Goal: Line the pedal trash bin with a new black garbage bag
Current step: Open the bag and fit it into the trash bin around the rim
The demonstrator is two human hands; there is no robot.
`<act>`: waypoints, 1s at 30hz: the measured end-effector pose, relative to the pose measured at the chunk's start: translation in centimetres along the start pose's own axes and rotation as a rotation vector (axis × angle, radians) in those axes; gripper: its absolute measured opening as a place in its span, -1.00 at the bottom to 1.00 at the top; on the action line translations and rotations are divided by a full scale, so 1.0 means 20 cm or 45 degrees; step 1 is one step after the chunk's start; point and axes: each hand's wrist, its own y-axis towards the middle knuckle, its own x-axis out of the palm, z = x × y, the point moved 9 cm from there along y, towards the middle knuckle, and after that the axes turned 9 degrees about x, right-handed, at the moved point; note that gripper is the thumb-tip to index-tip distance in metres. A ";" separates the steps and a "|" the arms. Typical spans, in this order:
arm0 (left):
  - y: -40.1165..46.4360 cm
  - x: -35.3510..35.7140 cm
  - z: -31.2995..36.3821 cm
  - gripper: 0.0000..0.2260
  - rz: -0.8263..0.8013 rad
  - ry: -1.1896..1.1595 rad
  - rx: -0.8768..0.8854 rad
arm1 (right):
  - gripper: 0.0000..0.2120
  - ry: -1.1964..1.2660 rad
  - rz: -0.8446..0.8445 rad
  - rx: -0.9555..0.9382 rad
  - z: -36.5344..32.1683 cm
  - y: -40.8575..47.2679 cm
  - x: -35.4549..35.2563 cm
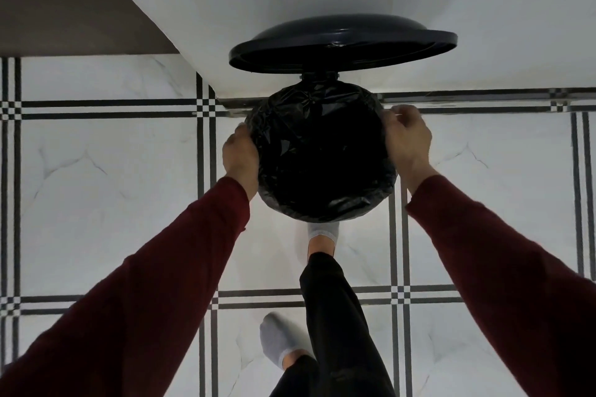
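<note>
Two red sleeves (180, 267) reach forward from the bottom of the head view, over a socked foot (323, 232) that seems to press the hidden pedal. Beyond them the pedal bin stands on the tiled floor (96, 203) against the white wall, its lid (342, 48) tipped up. The black garbage bag (322, 155) already covers the round mouth, directly between the hands. The left hand (240, 155) is closed on the bag at the left rim; the right hand (406, 138) pinches the fold at the right rim. Both sit equally near, so the remaining tucking likely runs downward around the rim.
</note>
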 end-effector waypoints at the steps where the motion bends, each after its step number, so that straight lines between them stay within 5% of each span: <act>1: 0.02 0.02 0.00 -0.70 -0.024 0.031 0.006 | -0.67 -0.020 -0.059 0.041 -0.02 0.03 0.03; 6: 0.11 0.05 -0.01 -0.75 -0.082 0.096 -0.012 | -0.63 0.207 -0.342 0.459 0.07 0.16 0.12; 9: 0.13 0.06 -0.01 -0.78 -0.117 0.100 -0.026 | -0.59 0.326 -0.539 0.495 0.04 0.15 0.18; 19: 0.25 0.10 -0.04 -0.55 -0.287 0.259 -0.009 | -0.73 0.460 -0.537 0.536 0.05 0.19 0.22; 25: 0.22 0.09 0.01 -0.69 -0.240 0.204 0.018 | -0.59 0.442 -0.545 0.546 0.09 0.25 0.26; 30: 0.24 0.11 0.02 -0.81 -0.226 0.219 0.020 | -0.76 0.511 -0.481 0.569 0.07 0.20 0.22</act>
